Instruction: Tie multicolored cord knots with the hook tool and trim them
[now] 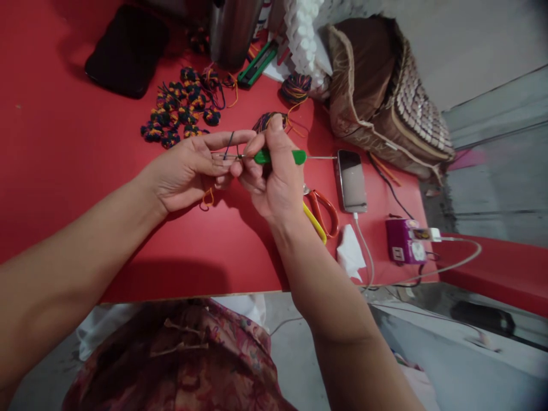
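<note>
My right hand (274, 177) is closed round a green-handled crochet hook (280, 157), whose metal tip points left toward my left fingers. My left hand (192, 168) pinches a strand of multicoloured yarn (229, 142) between thumb and fingertips, right at the hook's tip. An orange loop of the yarn (208, 198) hangs below the left palm. Both hands hover above the red table (64, 142). A small ball of the same yarn (268, 120) lies just behind my right hand.
Several small crocheted pieces (180, 111) lie in a cluster behind my left hand. Red-and-yellow scissors (321, 214), a phone (351, 180) on a cable, a tissue (350, 251) and a purple box (405, 241) sit to the right. A brown bag (377, 91), metal flask (233, 31) and black pouch (126, 51) stand at the back.
</note>
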Motion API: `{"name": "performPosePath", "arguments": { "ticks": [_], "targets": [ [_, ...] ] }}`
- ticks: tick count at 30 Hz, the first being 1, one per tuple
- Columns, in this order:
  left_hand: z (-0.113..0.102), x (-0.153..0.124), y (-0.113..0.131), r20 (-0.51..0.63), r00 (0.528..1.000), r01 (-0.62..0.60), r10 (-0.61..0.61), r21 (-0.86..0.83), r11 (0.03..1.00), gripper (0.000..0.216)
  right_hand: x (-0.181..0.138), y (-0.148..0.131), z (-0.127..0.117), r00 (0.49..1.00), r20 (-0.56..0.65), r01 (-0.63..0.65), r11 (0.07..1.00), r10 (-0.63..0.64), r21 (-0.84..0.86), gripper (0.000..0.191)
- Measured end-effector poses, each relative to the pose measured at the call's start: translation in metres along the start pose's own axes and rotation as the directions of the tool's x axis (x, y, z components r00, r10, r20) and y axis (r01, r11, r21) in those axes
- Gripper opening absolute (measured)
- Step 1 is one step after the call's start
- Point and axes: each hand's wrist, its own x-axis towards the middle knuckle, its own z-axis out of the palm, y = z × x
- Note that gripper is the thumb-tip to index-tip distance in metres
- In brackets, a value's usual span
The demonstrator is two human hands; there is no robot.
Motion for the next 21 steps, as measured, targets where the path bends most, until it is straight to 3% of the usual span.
{"name": "performPosePath", "arguments": {
  "ticks": [4, 7, 11, 14, 21],
  "targets": [
    [-0.001, 0.002, -0.005, -0.124, 0.992, -0.028, 0.035, 0.053, 0.998, 0.062, 0.005, 0.009, 0.001, 0.993, -0.09, 0.088, 0.995, -0.082, 0.056, 0.066],
    [0.001, 0.0, -0.006, -0.146, 0.987, -0.06, 0.068, 0.059, 0.996, 0.069, 0.01, 0.013, 0.0, 0.988, -0.126, 0.086, 0.996, -0.086, -0.011, 0.07],
    [0.006, -0.001, -0.005, -0.156, 0.98, -0.118, 0.123, 0.04, 0.992, 0.058, 0.013, 0.015, -0.005, 0.987, -0.143, 0.064, 0.997, -0.069, -0.041, 0.069],
    [0.007, -0.002, -0.002, -0.143, 0.977, -0.161, 0.156, -0.021, 0.987, 0.044, 0.011, 0.014, -0.008, 0.993, -0.083, 0.075, 0.995, -0.08, -0.071, 0.066],
    [0.005, -0.004, 0.004, -0.131, 0.984, -0.115, 0.124, 0.073, 0.991, 0.042, 0.006, 0.005, -0.006, 0.995, -0.044, 0.088, 0.995, -0.089, -0.041, 0.057]
  ]
}}
